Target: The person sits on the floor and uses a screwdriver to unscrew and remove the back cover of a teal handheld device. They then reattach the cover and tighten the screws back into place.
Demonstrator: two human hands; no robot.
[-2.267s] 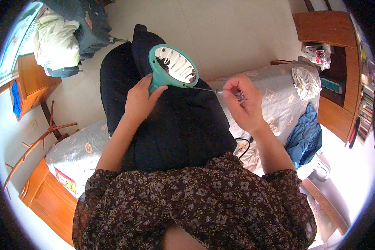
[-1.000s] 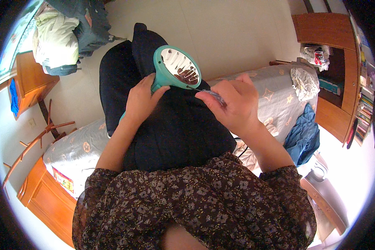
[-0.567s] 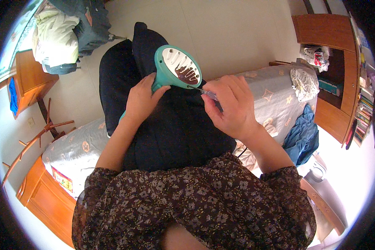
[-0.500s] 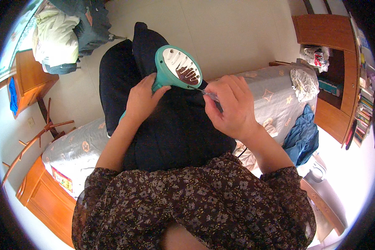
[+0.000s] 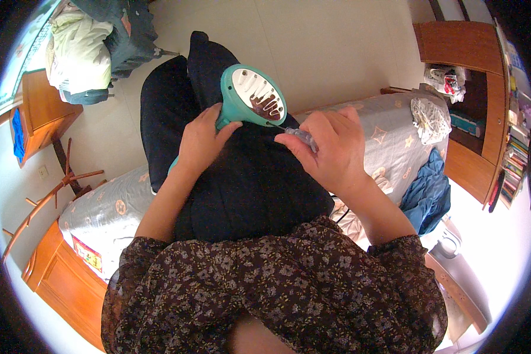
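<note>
A teal handheld garment steamer (image 5: 233, 106) rests over my lap, its oval face turned up. That face is white with slots and a dark brown patch at its lower right. My left hand (image 5: 202, 140) is closed around the steamer's neck, with the thumb on the near side; a bit of teal handle shows by the wrist. In my right hand (image 5: 335, 148) is a small screwdriver (image 5: 301, 137) with a clear handle, held between thumb and fingers. Its thin shaft reaches the steamer's lower right rim, at a small dark hole. The tip itself is hidden.
Black trousers (image 5: 248, 194) cover my legs. I sit on a bed with a grey patterned sheet (image 5: 389, 127). To the right are a blue cloth (image 5: 429, 194), a white bundle (image 5: 430, 118) and a wooden cabinet (image 5: 460, 41). A wooden coat rack (image 5: 65, 180) stands left.
The fingers of my right hand have shifted and rolled on the screwdriver, so more of the clear handle shows. My left hand and the steamer have hardly moved.
</note>
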